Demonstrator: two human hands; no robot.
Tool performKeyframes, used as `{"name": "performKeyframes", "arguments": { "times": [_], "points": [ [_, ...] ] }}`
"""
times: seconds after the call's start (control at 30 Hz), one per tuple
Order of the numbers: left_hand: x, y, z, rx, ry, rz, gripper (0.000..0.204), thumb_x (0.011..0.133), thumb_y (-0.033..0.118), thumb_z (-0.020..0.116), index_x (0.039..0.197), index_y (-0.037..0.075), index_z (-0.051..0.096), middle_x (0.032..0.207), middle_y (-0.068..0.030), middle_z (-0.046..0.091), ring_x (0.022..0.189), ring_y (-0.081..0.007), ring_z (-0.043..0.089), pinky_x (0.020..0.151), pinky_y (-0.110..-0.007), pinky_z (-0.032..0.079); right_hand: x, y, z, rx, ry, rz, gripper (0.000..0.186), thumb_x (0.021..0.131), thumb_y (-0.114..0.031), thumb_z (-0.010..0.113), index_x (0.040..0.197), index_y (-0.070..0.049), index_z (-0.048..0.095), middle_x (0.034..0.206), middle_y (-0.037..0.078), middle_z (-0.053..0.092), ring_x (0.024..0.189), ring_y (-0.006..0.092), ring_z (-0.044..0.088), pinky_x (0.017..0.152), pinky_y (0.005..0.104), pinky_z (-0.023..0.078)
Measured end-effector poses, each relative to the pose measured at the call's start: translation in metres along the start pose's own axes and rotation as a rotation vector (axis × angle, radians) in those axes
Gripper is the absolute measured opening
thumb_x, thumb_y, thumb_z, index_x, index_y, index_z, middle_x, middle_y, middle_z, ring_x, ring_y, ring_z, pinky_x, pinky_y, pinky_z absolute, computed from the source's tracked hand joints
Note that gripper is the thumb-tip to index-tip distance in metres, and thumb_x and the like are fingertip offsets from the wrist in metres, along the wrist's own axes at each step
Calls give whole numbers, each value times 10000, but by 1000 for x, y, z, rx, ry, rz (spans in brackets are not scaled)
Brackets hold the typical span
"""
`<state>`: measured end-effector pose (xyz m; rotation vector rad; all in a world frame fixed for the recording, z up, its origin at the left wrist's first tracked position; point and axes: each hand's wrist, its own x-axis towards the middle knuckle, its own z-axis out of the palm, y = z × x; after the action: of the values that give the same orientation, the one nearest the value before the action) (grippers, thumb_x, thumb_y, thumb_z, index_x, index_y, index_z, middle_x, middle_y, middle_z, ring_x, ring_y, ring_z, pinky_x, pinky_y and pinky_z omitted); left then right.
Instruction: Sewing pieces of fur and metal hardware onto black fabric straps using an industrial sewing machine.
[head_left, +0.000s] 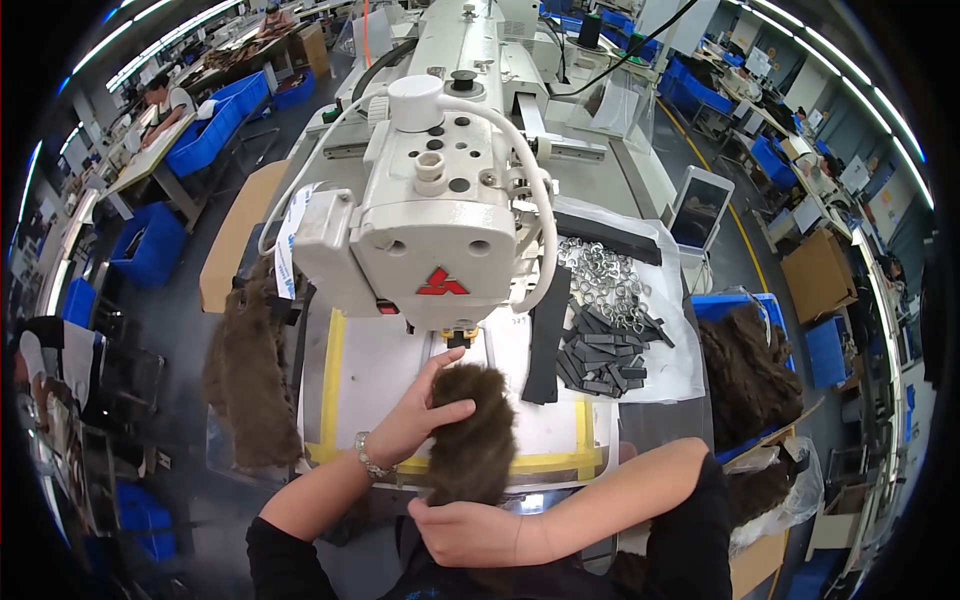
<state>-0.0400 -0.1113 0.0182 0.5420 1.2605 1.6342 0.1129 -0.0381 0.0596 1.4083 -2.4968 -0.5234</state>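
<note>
- I watch from afar as the left hand (412,418) and right hand (475,534) hold a brown fur piece (472,440) before the white sewing head (440,240); the step in hand, as I judge it, is positioning the fur.
- Left fingers: the thumb lies on the fur's upper left, the forefinger stretches apart toward the yellow clamp (459,335); the others are hidden, and I cannot tell whether they pinch.
- Right fingers: together, curled and closed on the fur's lower end, nearest the wearer.
- The fur lies between the two sets of fingers, above the white plate (385,372) — its upper end just right of the left forefinger.
- Its long axis runs from the right fingers away toward the sewing head, almost straight ahead; the upper end points just right of the clamp.
- The next move, I judge, calls for lining up that upper end, with the left forefinger clear of the clamp — a small dark piece (458,344) sits right beyond its tip.
</note>
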Motion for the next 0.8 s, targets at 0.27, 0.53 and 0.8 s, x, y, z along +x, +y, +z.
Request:
{"name": "performKeyframes", "arguments": {
  "times": [0.27, 0.53, 0.8],
  "points": [
    [-16, -13, -26, 299, 7, 236, 561, 813, -66, 648, 1289, 69, 385, 1240, -49, 462, 1181, -139, 472, 1019, -290, 388, -26, 51, 36, 49, 569, 108, 286, 809, -231, 571, 1091, -195, 536, 1174, 42, 580, 994, 186, 563, 734, 269, 390],
    [-8, -20, -22, -68, 23, 130, 476, 848, -84, 539, 1280, 68, 411, 1204, -40, 478, 1175, -111, 449, 986, -275, 391, -74, 76, 78, 102, 438, 383, 455, 685, -107, 673, 1131, -183, 623, 1183, 86, 601, 737, 142, 559, 609, 231, 389],
    [-17, 1, -38, 951, -133, 168, 600, 719, -41, 518, 1295, 125, 524, 1297, -104, 494, 1140, -229, 498, 957, -361, 377, -74, 57, 93, 389, 456, 540, 361, 681, -98, 609, 1028, 1, 620, 1144, 183, 601, 752, 193, 619, 684, 280, 506]
  ]
}}
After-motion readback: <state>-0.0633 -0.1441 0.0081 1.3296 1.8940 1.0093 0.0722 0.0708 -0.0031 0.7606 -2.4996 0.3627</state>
